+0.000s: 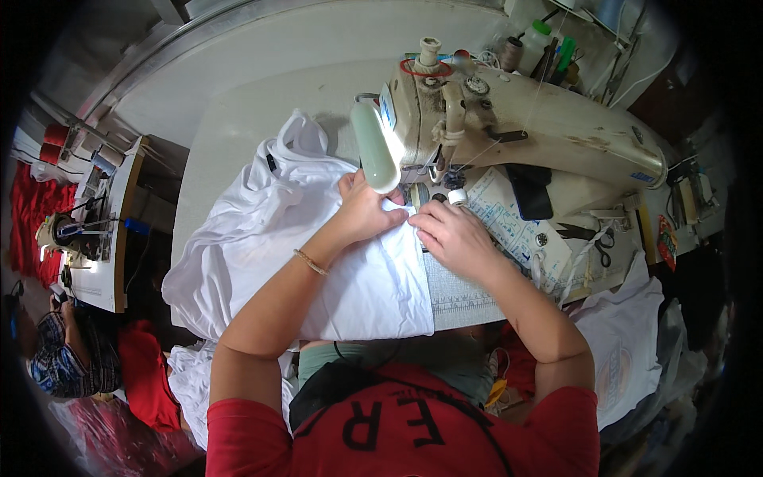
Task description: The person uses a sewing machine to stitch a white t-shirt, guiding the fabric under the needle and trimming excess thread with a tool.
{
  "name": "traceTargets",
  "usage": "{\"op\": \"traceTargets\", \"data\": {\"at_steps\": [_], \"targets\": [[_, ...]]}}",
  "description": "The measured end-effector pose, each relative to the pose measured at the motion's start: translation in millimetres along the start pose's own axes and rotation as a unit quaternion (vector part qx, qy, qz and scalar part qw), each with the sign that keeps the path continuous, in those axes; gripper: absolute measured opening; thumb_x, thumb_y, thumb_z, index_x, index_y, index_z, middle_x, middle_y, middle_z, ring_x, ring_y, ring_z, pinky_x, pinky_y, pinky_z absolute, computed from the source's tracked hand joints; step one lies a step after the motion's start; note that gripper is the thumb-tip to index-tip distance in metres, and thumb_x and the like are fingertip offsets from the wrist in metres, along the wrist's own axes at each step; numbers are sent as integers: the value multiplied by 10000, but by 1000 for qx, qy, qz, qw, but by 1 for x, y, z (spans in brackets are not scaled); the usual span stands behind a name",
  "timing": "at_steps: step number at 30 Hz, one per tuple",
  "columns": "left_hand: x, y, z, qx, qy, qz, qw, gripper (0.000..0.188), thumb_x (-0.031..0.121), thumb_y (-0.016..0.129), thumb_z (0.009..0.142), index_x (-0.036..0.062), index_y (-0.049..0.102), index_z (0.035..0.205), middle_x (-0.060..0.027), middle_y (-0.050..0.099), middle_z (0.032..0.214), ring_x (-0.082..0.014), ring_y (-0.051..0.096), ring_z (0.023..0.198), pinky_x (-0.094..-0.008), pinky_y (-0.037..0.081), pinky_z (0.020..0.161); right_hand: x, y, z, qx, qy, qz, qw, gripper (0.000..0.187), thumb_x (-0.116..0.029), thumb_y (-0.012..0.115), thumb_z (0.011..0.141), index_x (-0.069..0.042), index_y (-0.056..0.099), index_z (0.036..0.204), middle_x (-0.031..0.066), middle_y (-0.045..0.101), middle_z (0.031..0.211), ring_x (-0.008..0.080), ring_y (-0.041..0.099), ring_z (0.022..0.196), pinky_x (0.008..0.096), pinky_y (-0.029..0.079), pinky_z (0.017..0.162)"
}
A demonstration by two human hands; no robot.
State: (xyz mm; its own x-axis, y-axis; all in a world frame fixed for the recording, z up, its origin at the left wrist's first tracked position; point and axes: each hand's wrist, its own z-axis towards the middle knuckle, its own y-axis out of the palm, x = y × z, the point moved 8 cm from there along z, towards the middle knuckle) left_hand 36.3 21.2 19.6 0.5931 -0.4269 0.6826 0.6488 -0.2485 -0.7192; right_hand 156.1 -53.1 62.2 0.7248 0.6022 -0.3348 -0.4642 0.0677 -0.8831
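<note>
White fabric, which looks like a T-shirt, lies spread over the sewing table, its folded edge near the needle area. My left hand pinches the cloth just below the lamp, thumb toward the edge. Close beside it, my right hand grips the same edge between thumb and fingers. Both hands are right in front of the sewing machine, whose head stands over the cloth. A pale green lamp hides part of my left fingers and the needle area.
Right of the machine lie a dark phone, a marked paper sheet and black scissors. Thread spools and bottles stand behind. Another person sits at a second machine on the left. White cloth hangs at the right edge.
</note>
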Motion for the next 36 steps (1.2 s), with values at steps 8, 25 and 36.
{"op": "traceTargets", "data": {"at_steps": [8,25,36], "targets": [[8,-4,0,-10,20,32,999,265,263,708,706,76,695,894,-156,550,1013,-318,423,1104,-405,264,1030,-4,2,-4,33,-17,-16,999,238,-98,601,784,-66,637,1018,52,596,1069,246,563,938,394,400,894],[-2,-4,13,55,32,48,997,260,211,608,684,73,623,904,-142,583,1040,-356,393,1110,-506,245,900,3,5,4,57,18,-41,997,258,-90,575,789,-56,670,1026,71,645,1057,257,584,955,417,356,952],[32,-18,-13,125,57,128,982,383,227,684,766,31,594,1083,-184,513,1193,-364,438,1119,-427,348,989,0,6,0,75,9,-69,995,278,-83,564,791,-58,655,1053,67,629,1095,236,572,962,420,346,956]]}}
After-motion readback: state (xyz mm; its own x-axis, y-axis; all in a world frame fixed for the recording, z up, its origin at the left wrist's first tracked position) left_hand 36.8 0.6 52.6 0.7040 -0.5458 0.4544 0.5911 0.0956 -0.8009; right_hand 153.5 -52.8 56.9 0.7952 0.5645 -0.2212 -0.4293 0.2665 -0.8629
